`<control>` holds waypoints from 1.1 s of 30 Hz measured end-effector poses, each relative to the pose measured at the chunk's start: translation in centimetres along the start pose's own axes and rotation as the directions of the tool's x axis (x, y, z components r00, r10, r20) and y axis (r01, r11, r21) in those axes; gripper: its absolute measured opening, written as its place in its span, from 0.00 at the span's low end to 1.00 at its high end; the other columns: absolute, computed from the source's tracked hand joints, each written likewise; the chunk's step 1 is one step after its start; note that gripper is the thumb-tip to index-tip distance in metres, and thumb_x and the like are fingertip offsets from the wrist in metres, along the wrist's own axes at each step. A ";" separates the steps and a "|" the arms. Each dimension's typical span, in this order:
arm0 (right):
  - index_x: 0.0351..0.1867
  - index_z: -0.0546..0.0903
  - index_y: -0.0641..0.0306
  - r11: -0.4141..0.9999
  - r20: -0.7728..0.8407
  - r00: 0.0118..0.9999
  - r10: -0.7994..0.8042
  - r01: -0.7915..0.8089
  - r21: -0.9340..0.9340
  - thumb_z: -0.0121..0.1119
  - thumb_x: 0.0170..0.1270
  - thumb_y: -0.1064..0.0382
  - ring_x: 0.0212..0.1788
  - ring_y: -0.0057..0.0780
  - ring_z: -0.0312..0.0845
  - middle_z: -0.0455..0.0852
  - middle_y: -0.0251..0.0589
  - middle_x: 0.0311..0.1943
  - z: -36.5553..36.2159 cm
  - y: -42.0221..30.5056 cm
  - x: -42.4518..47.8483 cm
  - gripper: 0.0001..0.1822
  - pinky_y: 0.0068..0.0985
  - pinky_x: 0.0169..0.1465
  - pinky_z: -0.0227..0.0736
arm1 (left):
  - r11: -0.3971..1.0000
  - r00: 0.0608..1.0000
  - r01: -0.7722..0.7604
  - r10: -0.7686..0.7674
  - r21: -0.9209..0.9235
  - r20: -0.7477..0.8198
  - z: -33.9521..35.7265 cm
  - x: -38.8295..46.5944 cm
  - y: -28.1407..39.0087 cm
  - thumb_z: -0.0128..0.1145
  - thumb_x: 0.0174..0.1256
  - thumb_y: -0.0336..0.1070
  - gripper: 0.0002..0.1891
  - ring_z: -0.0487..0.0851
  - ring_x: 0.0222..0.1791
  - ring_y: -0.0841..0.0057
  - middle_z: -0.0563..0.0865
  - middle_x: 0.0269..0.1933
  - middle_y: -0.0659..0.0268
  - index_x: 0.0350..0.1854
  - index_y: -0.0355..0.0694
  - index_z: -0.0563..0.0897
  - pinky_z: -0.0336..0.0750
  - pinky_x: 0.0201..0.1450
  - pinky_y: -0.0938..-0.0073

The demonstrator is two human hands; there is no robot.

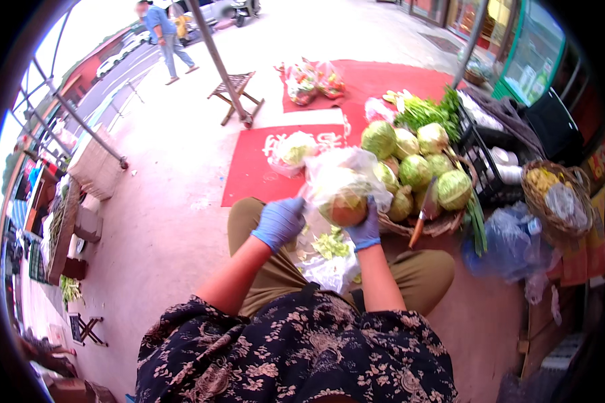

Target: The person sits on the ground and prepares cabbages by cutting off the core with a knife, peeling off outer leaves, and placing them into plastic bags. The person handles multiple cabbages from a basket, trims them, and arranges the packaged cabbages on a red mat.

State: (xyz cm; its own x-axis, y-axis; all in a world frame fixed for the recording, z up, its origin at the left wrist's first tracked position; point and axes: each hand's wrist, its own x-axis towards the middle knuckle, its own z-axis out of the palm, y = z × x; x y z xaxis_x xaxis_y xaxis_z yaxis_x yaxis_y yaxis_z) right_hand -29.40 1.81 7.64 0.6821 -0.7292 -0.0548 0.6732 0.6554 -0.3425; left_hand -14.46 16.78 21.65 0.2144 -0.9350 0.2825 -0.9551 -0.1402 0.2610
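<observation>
My left hand (282, 221), in a blue glove, grips the edge of a clear plastic bag (327, 174). A round vegetable (344, 205), greenish and brownish, sits partly inside that bag. My right hand (367, 226), gloved too, holds the vegetable from its right side; some fingers are hidden behind it. Beyond, a bagged cabbage (296, 151) rests on a red mat (247, 176). To the right, a wicker basket (418, 230) carries several cabbages (416, 171) and a knife with an orange-brown handle (417, 229). Leaf trimmings (331, 245) lie on plastic between my legs.
Leafy greens (426, 113) and a black crate (491, 156) stand behind and beside the basket. Farther right are a water jug (504, 247) and a small basket (585, 201). A folding stool (234, 93) stands near a metal pole (219, 60). A person (164, 38) walks at upper left.
</observation>
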 end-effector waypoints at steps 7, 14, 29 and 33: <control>0.60 0.69 0.48 0.962 0.015 0.974 0.225 -0.224 0.156 0.50 0.55 0.33 0.60 0.38 0.65 0.71 0.34 0.59 2.2 0.4 0.0 0.35 0.48 0.63 0.57 | 0.902 0.948 -0.309 0.316 -0.300 -0.029 -0.9 -0.8 2.5 0.57 0.41 0.27 0.04 0.78 0.31 0.61 0.77 0.26 0.61 0.22 0.40 0.76 0.73 0.37 0.64; 0.59 0.70 0.46 0.999 -0.147 0.989 -0.031 0.025 -0.046 0.41 0.53 0.27 0.57 0.40 0.69 0.73 0.35 0.57 6.9 0.9 -0.9 0.37 0.44 0.58 0.65 | 0.329 0.938 0.194 0.213 -0.924 0.272 -0.2 -1.8 4.3 0.58 0.56 0.29 0.08 0.74 0.37 0.87 0.78 0.35 0.71 0.36 0.34 0.75 0.71 0.44 0.80; 0.58 0.71 0.57 -0.245 -0.315 0.937 -0.153 -0.345 -0.906 0.30 0.59 0.26 0.54 0.53 0.71 0.75 0.59 0.51 -3.7 0.6 -4.5 0.42 0.38 0.55 0.67 | 0.244 0.932 0.363 -0.107 -0.900 0.347 -2.8 7.7 2.0 0.60 0.55 0.41 0.10 0.66 0.21 0.88 0.71 0.23 0.74 0.28 0.39 0.77 0.60 0.22 0.85; 0.50 0.77 0.56 -0.427 -0.358 0.906 -0.225 -0.422 -0.799 0.46 0.58 0.34 0.44 0.53 0.77 0.82 0.54 0.39 -4.0 -0.6 -5.3 0.30 0.41 0.49 0.70 | 0.050 0.918 0.368 -0.178 -0.929 0.354 -1.8 7.7 0.8 0.59 0.54 0.39 0.08 0.63 0.19 0.87 0.66 0.21 0.75 0.25 0.42 0.75 0.57 0.21 0.83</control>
State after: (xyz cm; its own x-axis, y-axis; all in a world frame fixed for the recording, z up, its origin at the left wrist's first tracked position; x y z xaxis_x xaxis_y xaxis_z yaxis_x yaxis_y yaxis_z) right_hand -34.55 4.49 4.41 0.3640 -0.8789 -0.3083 -0.8041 -0.1295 -0.5802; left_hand -13.24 10.05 25.75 0.2942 -0.9490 -0.1136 0.2207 -0.0482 0.9741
